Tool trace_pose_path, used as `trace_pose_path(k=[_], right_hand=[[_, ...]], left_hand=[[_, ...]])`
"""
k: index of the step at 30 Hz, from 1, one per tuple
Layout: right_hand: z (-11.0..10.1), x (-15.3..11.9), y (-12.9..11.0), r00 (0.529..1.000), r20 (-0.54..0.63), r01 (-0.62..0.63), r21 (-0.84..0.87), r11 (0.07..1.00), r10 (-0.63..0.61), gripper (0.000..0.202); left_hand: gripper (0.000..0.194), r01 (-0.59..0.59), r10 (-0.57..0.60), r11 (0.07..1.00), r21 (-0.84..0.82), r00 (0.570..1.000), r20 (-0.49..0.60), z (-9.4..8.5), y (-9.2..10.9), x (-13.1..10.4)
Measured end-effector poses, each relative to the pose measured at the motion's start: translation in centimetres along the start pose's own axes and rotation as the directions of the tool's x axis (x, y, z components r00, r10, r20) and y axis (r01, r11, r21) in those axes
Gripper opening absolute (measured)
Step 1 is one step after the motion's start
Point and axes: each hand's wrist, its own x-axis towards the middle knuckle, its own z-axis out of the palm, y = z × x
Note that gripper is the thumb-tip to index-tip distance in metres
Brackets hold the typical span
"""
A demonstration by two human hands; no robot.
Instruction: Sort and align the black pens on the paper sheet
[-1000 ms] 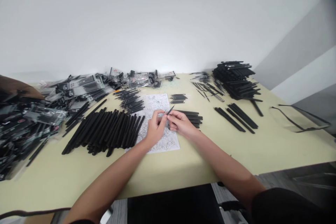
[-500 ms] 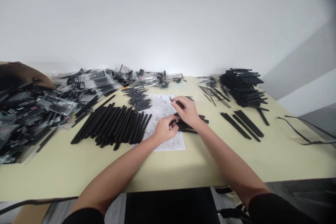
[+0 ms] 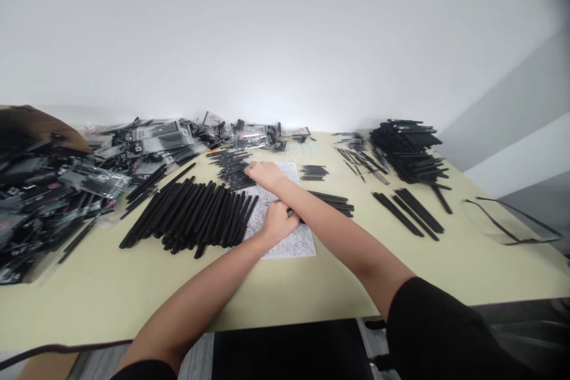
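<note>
My left hand (image 3: 279,221) is closed around a dark pen-like stick (image 3: 290,212), its end just showing beside the thumb, above a sheet of patterned paper (image 3: 296,247). Crossing over in front of it, my right hand (image 3: 263,174) has its fingers bent together at the right edge of a pile of thin black rods (image 3: 230,170). What its fingertips pinch, if anything, is hidden. Left of the paper lies a heap of thicker black pen-like sticks (image 3: 191,214). More sticks (image 3: 333,202) lie to the right, partly behind my right forearm, with a small row of thin rods (image 3: 314,173) beyond.
Clear plastic packets with black labels (image 3: 155,136) cover the table's left and back, near a brown box (image 3: 40,124). On the right stand a stacked pile of black sticks (image 3: 405,151), several loose sticks (image 3: 407,214), scattered thin rods (image 3: 363,160) and a pair of glasses (image 3: 512,228).
My right hand has moved left from above the right-hand sticks to the pile of thin rods, its forearm now crossing the paper. My left hand has stayed nearly in place, still gripping.
</note>
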Motion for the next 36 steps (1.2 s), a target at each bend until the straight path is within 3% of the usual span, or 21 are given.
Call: trace_pose_path(k=[7,13,16,19,22,25,36], right_hand=[[0.6,-0.2,0.1,0.997,-0.032,-0.063,0.027,0.998,0.064,0.028],[0.5,-2.9,0.6,0.975,-0.124,-0.175,0.09,0.98,0.186,0.035],[0.8,-5.3,2.8,0.941,-0.155,-0.282,0.124,0.951,0.3,0.04],[1.8,-8.2,6.4,0.883,-0.134,-0.432,0.148,0.89,0.451,0.039],[3.2,-10.9,10.0,0.813,-0.059,-0.567,0.146,0.811,0.579,0.034],[4.4,-12.6,12.1,0.781,0.001,-0.619,0.126,0.775,0.624,0.032],[5.0,-12.6,12.6,0.834,0.018,-0.552,0.003,0.834,0.552,0.032]], left_hand=[[0.013,0.014,-0.015,0.999,-0.033,1.0,-0.014,-0.1,0.1,-0.2],[0.013,-0.123,0.123,0.992,0.005,0.991,0.044,-0.2,0.7,-0.8],[0.02,-0.268,0.268,0.963,-0.005,0.961,0.069,-0.2,0.9,-1.0],[0.031,-0.389,0.39,0.921,-0.018,0.921,0.003,-0.1,0.8,-1.0],[0.028,-0.409,0.407,0.912,-0.034,0.912,-0.055,0.0,0.6,-0.9],[0.025,-0.413,0.411,0.91,-0.034,0.91,-0.06,0.0,0.5,-0.7],[0.021,-0.421,0.418,0.905,-0.054,0.906,-0.063,-0.2,0.6,-0.8]])
